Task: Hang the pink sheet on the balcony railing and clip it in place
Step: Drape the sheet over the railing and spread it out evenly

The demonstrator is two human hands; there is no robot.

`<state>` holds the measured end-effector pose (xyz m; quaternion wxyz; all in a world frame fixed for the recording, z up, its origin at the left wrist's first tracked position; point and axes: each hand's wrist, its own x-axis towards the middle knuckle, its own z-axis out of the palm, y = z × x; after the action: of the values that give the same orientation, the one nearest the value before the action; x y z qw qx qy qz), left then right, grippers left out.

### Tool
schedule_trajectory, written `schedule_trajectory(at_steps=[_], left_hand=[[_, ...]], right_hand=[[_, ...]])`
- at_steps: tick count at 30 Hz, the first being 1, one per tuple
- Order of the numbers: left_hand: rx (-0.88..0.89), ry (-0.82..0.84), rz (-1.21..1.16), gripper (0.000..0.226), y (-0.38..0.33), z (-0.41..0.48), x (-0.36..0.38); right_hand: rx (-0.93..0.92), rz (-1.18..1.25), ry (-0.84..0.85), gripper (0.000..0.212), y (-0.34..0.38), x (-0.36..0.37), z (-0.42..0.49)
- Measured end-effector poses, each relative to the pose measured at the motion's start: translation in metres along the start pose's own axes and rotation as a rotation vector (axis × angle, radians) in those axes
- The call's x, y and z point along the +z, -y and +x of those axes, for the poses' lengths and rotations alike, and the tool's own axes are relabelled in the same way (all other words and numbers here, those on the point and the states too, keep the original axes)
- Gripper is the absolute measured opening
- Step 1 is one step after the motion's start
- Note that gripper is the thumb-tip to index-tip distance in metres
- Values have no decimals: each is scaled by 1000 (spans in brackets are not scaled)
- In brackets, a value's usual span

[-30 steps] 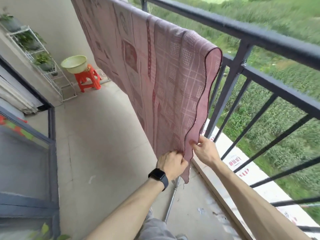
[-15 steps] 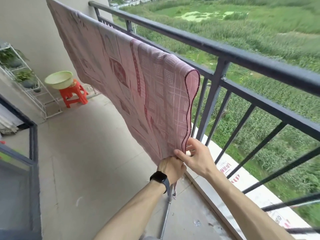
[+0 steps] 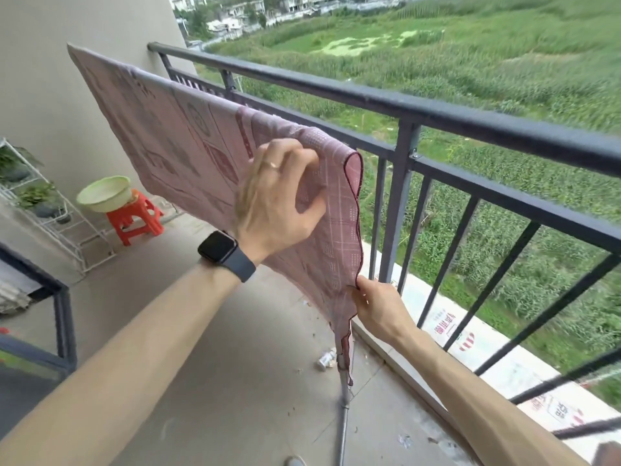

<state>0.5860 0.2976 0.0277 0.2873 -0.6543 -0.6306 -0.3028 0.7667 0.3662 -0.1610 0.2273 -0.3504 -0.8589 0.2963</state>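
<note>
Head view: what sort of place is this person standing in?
Probably a flat's balcony, high up: a metal railing with fields far below, a sheet hung to dry, and a plant rack by the wall.

The left hand wears a thin ring, its wrist a dark-strapped black smartwatch.
</note>
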Motion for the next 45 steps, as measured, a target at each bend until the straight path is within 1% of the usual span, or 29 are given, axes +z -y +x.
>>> schedule_trajectory(at_steps=[2, 3, 4, 6, 8, 9, 10, 11, 14, 16, 17, 21, 24, 26, 28, 31, 34, 36, 38, 39, 41, 43, 45], left_hand=[[74, 66, 18, 58, -5, 38, -13], [121, 124, 40, 63, -6, 52, -16], [161, 194, 37, 59, -7, 64, -19], [187, 338, -68, 36, -9, 83, -21], [127, 469, -210, 20, -8, 97, -22], [96, 520, -277, 16, -7, 101, -21], [84, 550, -344, 14, -5, 103, -20], [82, 565, -407, 13, -3, 103, -20], [97, 555, -559, 13, 4, 99, -14], [120, 529, -603, 17, 9, 95, -9], [135, 519, -615, 19, 11, 94, -6], [204, 456, -625, 29, 19, 89, 3], [246, 414, -579, 39, 19, 84, 5], [262, 421, -624, 28, 20, 84, 3], [262, 462, -748, 14, 24, 88, -1], [258, 459, -828, 10, 28, 95, -3], [269, 451, -772, 11, 24, 96, 0], [334, 424, -657, 13, 16, 90, -2], [487, 286, -465, 23, 3, 77, -5], [546, 222, -416, 28, -7, 68, -7], [610, 177, -448, 32, -31, 43, -6], [652, 224, -505, 30, -62, 10, 3], [687, 354, -532, 30, -97, -31, 19]], right_hand=[[40, 30, -2, 12, -1, -2, 1], [54, 44, -9, 12, -1, -4, 1], [64, 60, -15, 11, -1, -6, 1], [96, 97, -24, 10, 3, -10, 0], [141, 141, -48, 8, 9, -15, -2], [163, 172, -61, 3, 16, -18, -2], [177, 220, -86, 5, 23, -22, -2], [188, 280, -119, 14, 33, -28, -1], [185, 411, -295, 39, 69, -44, 6], [167, 418, -441, 45, 91, -51, 13], [163, 427, -509, 42, 100, -53, 18], [177, 404, -729, 9, 121, -51, 31], [193, 341, -767, 11, 124, -48, 30], [218, 332, -776, 9, 129, -50, 28], [233, 356, -792, 5, 134, -54, 26], [244, 334, -792, 7, 137, -60, 25], [276, 315, -777, 12, 139, -66, 20], [299, 299, -758, 14, 140, -70, 8], [318, 259, -751, 18, 139, -72, -14], [332, 232, -762, 19, 138, -71, -29], [375, 176, -809, 18, 134, -67, -70], [450, 100, -871, 16, 128, -58, -121], [569, 10, -913, 17, 122, -41, -178]])
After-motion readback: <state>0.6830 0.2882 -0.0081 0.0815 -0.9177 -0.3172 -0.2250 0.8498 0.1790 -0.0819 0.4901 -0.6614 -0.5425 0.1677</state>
